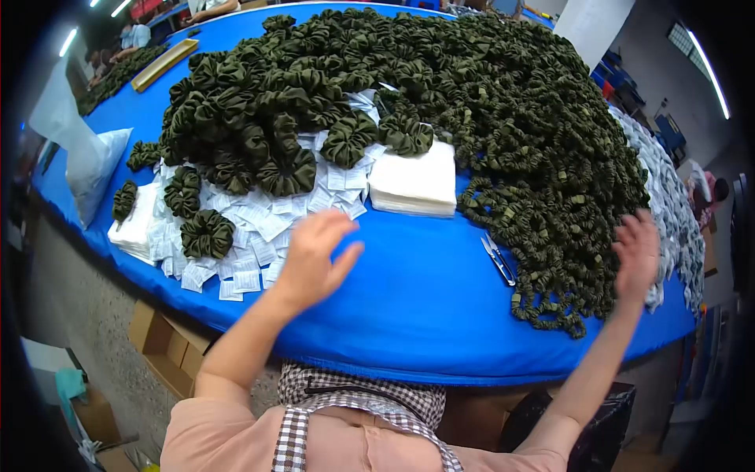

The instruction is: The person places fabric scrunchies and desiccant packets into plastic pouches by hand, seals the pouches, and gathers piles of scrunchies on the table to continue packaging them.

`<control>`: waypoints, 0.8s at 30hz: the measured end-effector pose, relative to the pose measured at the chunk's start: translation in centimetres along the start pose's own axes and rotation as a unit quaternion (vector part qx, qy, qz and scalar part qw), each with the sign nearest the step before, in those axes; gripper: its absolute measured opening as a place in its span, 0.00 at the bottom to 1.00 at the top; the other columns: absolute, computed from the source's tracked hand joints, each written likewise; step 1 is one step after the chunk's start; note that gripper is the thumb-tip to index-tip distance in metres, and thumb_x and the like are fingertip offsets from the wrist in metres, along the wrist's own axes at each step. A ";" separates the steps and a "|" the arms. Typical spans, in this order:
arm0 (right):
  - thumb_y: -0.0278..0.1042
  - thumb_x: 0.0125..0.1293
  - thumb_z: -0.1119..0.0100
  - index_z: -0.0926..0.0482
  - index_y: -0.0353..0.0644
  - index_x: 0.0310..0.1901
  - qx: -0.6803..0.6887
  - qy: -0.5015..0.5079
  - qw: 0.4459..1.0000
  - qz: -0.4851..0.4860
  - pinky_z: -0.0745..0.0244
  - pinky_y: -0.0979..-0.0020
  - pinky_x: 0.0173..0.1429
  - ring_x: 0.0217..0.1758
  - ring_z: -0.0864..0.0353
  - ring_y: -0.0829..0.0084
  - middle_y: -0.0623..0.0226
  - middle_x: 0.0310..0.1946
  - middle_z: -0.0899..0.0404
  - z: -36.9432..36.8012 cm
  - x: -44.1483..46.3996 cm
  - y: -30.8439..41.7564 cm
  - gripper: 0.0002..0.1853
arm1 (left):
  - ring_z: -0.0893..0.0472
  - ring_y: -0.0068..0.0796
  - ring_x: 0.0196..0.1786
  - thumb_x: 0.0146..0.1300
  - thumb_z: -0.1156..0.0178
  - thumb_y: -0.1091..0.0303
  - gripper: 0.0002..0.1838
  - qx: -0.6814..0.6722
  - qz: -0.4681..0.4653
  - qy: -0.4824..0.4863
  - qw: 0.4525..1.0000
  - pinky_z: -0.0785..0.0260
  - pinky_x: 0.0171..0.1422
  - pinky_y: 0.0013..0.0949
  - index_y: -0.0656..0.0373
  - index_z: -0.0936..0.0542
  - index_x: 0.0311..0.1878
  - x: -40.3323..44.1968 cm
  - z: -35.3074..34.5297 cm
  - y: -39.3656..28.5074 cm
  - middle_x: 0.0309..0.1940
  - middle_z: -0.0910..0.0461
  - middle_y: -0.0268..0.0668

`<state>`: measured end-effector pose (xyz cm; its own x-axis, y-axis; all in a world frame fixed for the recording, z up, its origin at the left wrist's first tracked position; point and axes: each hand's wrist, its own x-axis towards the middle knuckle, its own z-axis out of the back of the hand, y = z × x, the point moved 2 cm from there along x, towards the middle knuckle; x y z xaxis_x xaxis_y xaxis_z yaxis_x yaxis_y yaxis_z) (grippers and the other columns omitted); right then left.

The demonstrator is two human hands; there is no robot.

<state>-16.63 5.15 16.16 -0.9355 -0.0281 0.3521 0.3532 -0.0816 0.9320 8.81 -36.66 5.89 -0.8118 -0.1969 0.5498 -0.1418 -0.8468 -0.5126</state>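
My left hand (pixel 318 256) is over the blue table, fingers apart and nothing in it, beside a spread of small white packets (pixel 246 280). Near the right edge of the dark green scrunchie heap (pixel 543 149), my right hand (pixel 635 256) is raised with its fingers apart, holding nothing I can see. Larger green scrunchies (pixel 285 165) are piled on the packets. A stack of white sheets (pixel 413 179) lies beyond my left hand. Small snips (pixel 498 261) rest on the cloth between my hands, beside the heap.
The blue table (pixel 393 315) curves round in front of me. A clear plastic bag (pixel 90 169) and a second white stack (pixel 135 228) are at the left. White scrunchies (pixel 675 204) lie far right. A cardboard box (pixel 165 346) stands below. Another person (pixel 135 38) is back left.
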 end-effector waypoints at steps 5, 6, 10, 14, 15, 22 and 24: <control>0.27 0.59 0.38 0.16 0.41 0.45 -0.298 0.173 0.908 0.239 0.23 0.69 0.39 0.33 0.20 0.65 0.63 0.39 0.17 -16.2 -7.2 -4.6 0.12 | 0.30 0.38 0.63 0.57 0.42 0.72 0.10 0.373 -0.071 -0.048 0.924 0.48 0.68 0.57 0.57 0.22 0.43 8.7 -1.7 4.3 0.61 0.28 0.41; 0.24 0.56 0.37 0.17 0.41 0.44 -0.332 0.161 0.889 0.271 0.22 0.68 0.42 0.36 0.20 0.62 0.65 0.39 0.19 -18.0 -7.4 -5.9 0.13 | 0.32 0.39 0.66 0.58 0.43 0.71 0.08 0.445 -0.084 -0.041 0.890 0.51 0.69 0.60 0.56 0.21 0.42 9.8 -2.4 5.7 0.62 0.29 0.41; 0.22 0.55 0.39 0.18 0.42 0.43 -0.503 0.134 0.798 0.303 0.24 0.67 0.42 0.39 0.22 0.64 0.66 0.38 0.20 -20.9 -4.7 -8.0 0.13 | 0.36 0.40 0.71 0.59 0.44 0.70 0.06 0.495 -0.098 -0.008 0.863 0.56 0.71 0.65 0.55 0.21 0.38 12.0 -2.2 7.0 0.65 0.31 0.42; 0.21 0.55 0.39 0.18 0.42 0.43 -0.526 0.145 0.791 0.277 0.25 0.67 0.40 0.38 0.23 0.65 0.66 0.36 0.20 -20.7 -4.6 -7.9 0.13 | 0.36 0.41 0.72 0.58 0.43 0.71 0.03 0.410 -0.134 -0.055 0.900 0.59 0.73 0.69 0.56 0.21 0.32 11.1 -0.5 5.6 0.64 0.30 0.43; 0.21 0.55 0.38 0.18 0.42 0.44 -0.457 0.142 0.828 0.293 0.26 0.68 0.38 0.36 0.23 0.66 0.66 0.35 0.20 -19.9 -5.3 -7.0 0.13 | 0.36 0.41 0.72 0.58 0.43 0.71 0.03 0.408 -0.134 -0.051 0.901 0.59 0.73 0.69 0.56 0.21 0.32 10.1 -0.1 4.1 0.64 0.30 0.43; 0.21 0.60 0.37 0.16 0.35 0.42 0.030 0.233 0.965 -0.117 0.39 0.84 0.28 0.26 0.33 0.84 0.72 0.29 0.22 -17.0 -13.6 -2.2 0.08 | 0.32 0.45 0.68 0.55 0.39 0.69 0.07 0.205 -0.136 0.123 0.961 0.59 0.72 0.70 0.59 0.22 0.36 -3.5 -5.4 -4.9 0.57 0.27 0.44; 0.22 0.62 0.37 0.17 0.32 0.41 0.064 0.248 0.955 -0.148 0.40 0.84 0.29 0.26 0.34 0.85 0.72 0.30 0.22 -17.2 -15.6 -1.6 0.07 | 0.31 0.44 0.66 0.55 0.38 0.69 0.07 0.158 -0.111 0.108 0.975 0.55 0.71 0.67 0.59 0.22 0.36 -3.2 -4.7 -5.8 0.56 0.26 0.44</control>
<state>-2.68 -11.45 7.65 -0.8696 -0.4934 0.0163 0.0405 -0.0384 0.9984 9.53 -28.76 4.00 -0.8861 0.0878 0.4551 -0.1733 -0.9734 -0.1496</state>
